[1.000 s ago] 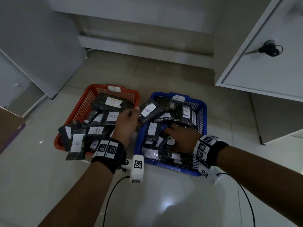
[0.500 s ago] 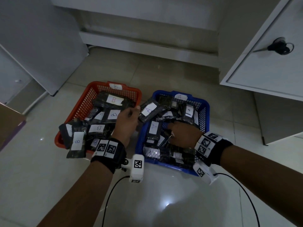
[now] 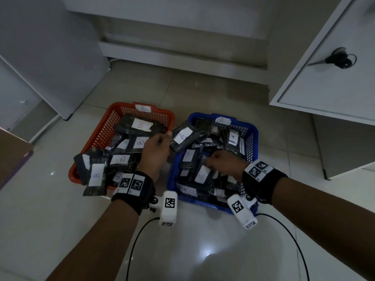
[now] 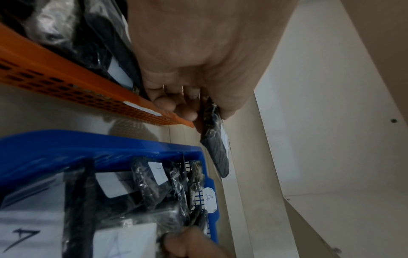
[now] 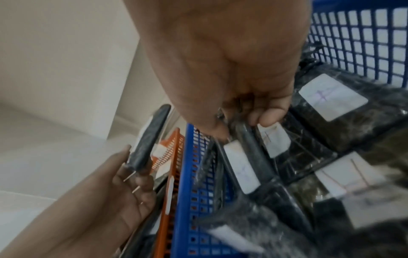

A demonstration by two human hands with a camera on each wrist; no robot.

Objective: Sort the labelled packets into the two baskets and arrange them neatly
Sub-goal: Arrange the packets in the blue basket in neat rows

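An orange basket (image 3: 101, 134) tagged B and a blue basket (image 3: 251, 136) tagged A stand side by side on the floor, both heaped with dark packets bearing white labels. My left hand (image 3: 156, 149) hovers between the baskets and pinches a packet labelled A (image 3: 183, 136) by its end; the same packet (image 4: 215, 144) hangs from the fingers in the left wrist view. My right hand (image 3: 223, 163) is down inside the blue basket, its fingers (image 5: 267, 117) curled on a packet (image 5: 260, 157) in the pile. A B packet (image 3: 95, 177) hangs over the orange basket's near rim.
A white cabinet (image 3: 332, 74) with a key in its door stands at the right. A white panel (image 3: 40, 47) leans at the left, and a brown box edge (image 3: 12, 155) is at the far left. Cables (image 3: 134, 240) trail over the glossy tiled floor near me.
My right hand has shifted a little toward the near side within the blue basket and curled onto a packet. The left hand still holds the A packet in about the same place.
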